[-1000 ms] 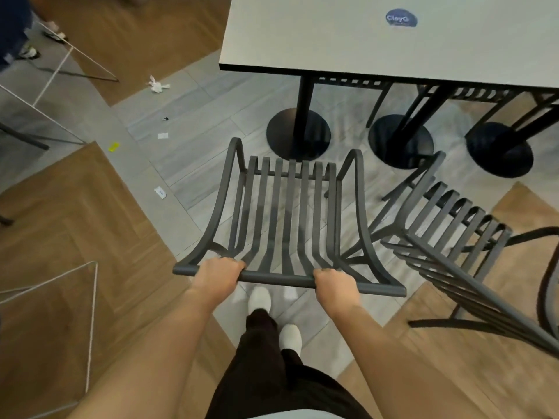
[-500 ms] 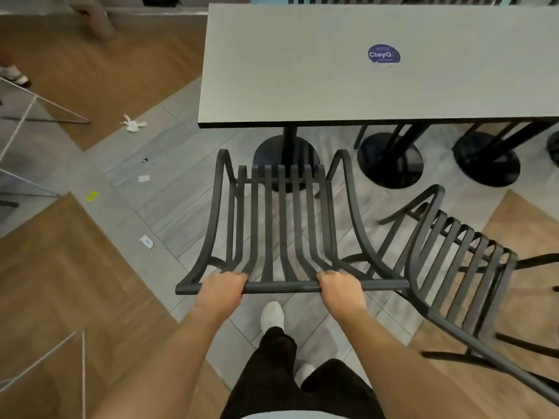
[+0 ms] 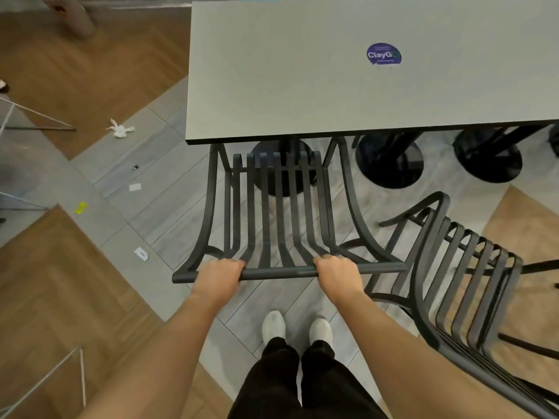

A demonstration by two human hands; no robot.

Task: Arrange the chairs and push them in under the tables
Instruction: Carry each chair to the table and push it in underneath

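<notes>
A dark grey slatted chair (image 3: 272, 213) stands in front of me, its front edge tucked just under the near edge of the grey table (image 3: 302, 86). My left hand (image 3: 217, 275) grips the chair's top back rail on the left. My right hand (image 3: 337, 272) grips the same rail further right. A second slatted chair (image 3: 465, 273) stands at an angle to the right, out from the table.
Round black table bases (image 3: 390, 164) stand under the table. Crumpled tissue (image 3: 121, 131) and paper scraps (image 3: 140, 254) litter the tiled floor on the left. Thin metal frame legs (image 3: 39, 122) sit at the far left. My white shoes (image 3: 273, 326) are below the chair.
The chair has slid forward toward the table with both hands on its back rail; its front now sits under the tabletop edge. I have stepped closer.
</notes>
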